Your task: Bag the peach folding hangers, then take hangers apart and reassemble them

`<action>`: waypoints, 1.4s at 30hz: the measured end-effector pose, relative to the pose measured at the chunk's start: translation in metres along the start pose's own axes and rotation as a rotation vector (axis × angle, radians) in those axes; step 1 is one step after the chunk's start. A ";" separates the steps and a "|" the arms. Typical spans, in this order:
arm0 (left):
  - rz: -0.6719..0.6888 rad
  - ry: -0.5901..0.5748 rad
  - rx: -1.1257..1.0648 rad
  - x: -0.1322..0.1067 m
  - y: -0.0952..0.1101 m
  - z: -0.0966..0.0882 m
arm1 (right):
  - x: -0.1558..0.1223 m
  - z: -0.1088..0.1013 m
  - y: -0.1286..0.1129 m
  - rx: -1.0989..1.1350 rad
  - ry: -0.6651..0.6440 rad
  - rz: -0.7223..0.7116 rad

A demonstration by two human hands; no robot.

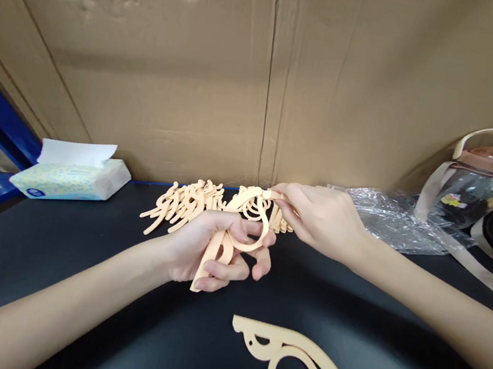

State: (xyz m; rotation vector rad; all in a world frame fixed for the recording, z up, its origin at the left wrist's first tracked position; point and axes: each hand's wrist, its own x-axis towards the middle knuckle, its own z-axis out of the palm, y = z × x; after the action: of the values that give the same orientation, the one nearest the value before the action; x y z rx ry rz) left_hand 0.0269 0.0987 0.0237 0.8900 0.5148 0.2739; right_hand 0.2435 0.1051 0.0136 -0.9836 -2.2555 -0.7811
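Closest to the camera is a beige curved plastic-looking piece (320, 359), lying flat on the black table (176, 349) and partly cut off by the bottom edge. Above it, the left hand (192, 243) has its fingers curled around a similar beige piece (209, 260), which is up off the table in front of the person. The right hand (328, 220) is pinching the far end of that piece, thumb and fingertips together (can't tell if that bit is a separate part, it's tiny). Just behind the hands there's a heap of curved beige parts (189, 203), plus more beige bits (282, 221) beside it, half hidden. Tissue pack (71, 182) over on the left, crumpled clear plastic (373, 218) and a drink bottle (474, 194) on the right, cardboard (174, 78) behind.
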 end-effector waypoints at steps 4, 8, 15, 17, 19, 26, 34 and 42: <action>0.036 0.049 0.038 0.000 0.001 0.004 | 0.002 -0.003 -0.002 -0.048 -0.098 -0.084; 0.093 0.196 0.160 0.002 -0.003 0.012 | 0.007 -0.005 0.000 0.109 -0.331 0.076; 0.059 0.515 0.471 0.005 -0.009 0.023 | 0.010 0.017 0.054 0.488 -0.439 0.664; 0.131 0.604 0.459 0.007 -0.007 0.020 | 0.012 0.028 0.066 0.441 -0.459 0.702; 0.196 0.653 0.431 0.009 -0.006 0.015 | 0.016 0.038 0.070 0.382 -0.482 0.722; 0.292 0.813 0.494 0.010 -0.006 0.006 | 0.032 0.054 0.058 0.214 -0.604 0.739; 0.277 0.782 0.580 0.006 -0.004 0.008 | 0.035 0.060 0.045 0.131 -0.688 0.712; 0.339 0.782 0.869 0.008 -0.004 -0.006 | 0.025 0.045 0.066 -0.015 -0.679 0.767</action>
State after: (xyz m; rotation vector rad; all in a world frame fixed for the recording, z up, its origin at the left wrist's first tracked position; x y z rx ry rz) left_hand 0.0306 0.1040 0.0146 1.7301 1.2611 0.7515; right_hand 0.2684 0.1846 0.0187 -2.1746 -2.0589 -0.1173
